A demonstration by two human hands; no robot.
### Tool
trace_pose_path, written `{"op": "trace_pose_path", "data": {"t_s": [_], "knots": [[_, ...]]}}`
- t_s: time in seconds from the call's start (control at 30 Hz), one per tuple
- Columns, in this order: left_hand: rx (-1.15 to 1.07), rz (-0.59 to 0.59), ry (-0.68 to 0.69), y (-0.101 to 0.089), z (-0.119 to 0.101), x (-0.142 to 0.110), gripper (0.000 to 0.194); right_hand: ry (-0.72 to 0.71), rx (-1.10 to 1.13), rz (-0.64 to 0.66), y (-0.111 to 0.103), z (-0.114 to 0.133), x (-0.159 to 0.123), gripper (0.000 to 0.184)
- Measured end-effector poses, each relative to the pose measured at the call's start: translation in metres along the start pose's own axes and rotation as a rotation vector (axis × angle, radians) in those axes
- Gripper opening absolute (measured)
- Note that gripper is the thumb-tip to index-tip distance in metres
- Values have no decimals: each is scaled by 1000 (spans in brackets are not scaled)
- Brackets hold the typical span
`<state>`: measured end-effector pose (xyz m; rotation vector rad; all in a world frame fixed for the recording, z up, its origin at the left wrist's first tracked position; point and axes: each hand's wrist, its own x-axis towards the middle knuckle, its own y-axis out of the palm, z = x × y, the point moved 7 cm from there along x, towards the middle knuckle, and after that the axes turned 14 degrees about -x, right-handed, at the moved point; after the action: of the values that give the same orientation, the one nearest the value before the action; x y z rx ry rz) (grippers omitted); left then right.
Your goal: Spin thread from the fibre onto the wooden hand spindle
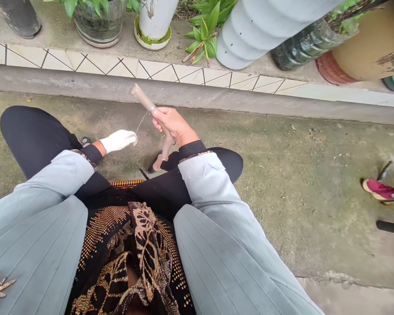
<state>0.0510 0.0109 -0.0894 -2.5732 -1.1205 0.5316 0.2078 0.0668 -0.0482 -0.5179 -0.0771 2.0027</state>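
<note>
My left hand [118, 141] wears a white glove, and its fingers are closed at the tip. A thin light wire or thread [142, 121] runs from those fingers up to a pale brown stick-like piece [144, 99]. A greyish edge shows at the glove's fingertips, too small to make out. My bare right hand [172, 122] is wrapped around the stick's middle, just below a shiny band. The stick tilts, with its thick blunt end up and left; its lower part looks branched and shows below my palm.
Ahead runs a low ledge [154, 70] with a tiled edge, bearing a glass planter [98, 24], a white pot [156, 22], a large grey ribbed container [259, 30] and a brown pot [371, 48]. Concrete ground [282, 175] lies below. A person's red shoe [381, 189] is at right.
</note>
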Motion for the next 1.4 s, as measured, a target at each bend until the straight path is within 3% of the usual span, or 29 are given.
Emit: {"op": "trace_pose_path", "data": {"t_s": [0.1, 0.2, 0.37, 0.5, 0.63, 0.8, 0.97, 1.07, 1.2, 1.3, 1.4], "knots": [[161, 53, 39, 6, 1, 2, 40, 118, -154, -89, -2, -18, 7, 33], [289, 104, 74, 9, 0, 4, 36, 198, -396, -97, 2, -30, 12, 24], [272, 116, 91, 10, -7, 0, 34, 141, -948, -84, 9, -28, 16, 27], [237, 142, 83, 10, -14, -3, 34, 116, -1192, 15, 21, -29, 13, 32], [292, 160, 65, 0, -20, -4, 32, 70, -1298, 197, 39, -34, 11, 32], [315, 125, 37, -26, -24, -5, 26, -48, -1141, 527, 67, -31, -2, 27], [17, 57, -7, -40, -16, -7, 27, -240, -876, 591, 71, -1, -19, 17], [-167, 13, -37, -36, -11, -5, 29, -280, -643, 506, 61, 16, -22, 19], [-295, 15, -59, -18, -11, -4, 40, -243, -274, 223, 34, 29, -14, 26], [-146, 29, -59, -12, -14, -6, 45, -133, -165, -7, 14, 24, -6, 35], [80, 72, -43, -12, -22, -8, 43, -14, -229, -121, 4, 14, 0, 36]]}}
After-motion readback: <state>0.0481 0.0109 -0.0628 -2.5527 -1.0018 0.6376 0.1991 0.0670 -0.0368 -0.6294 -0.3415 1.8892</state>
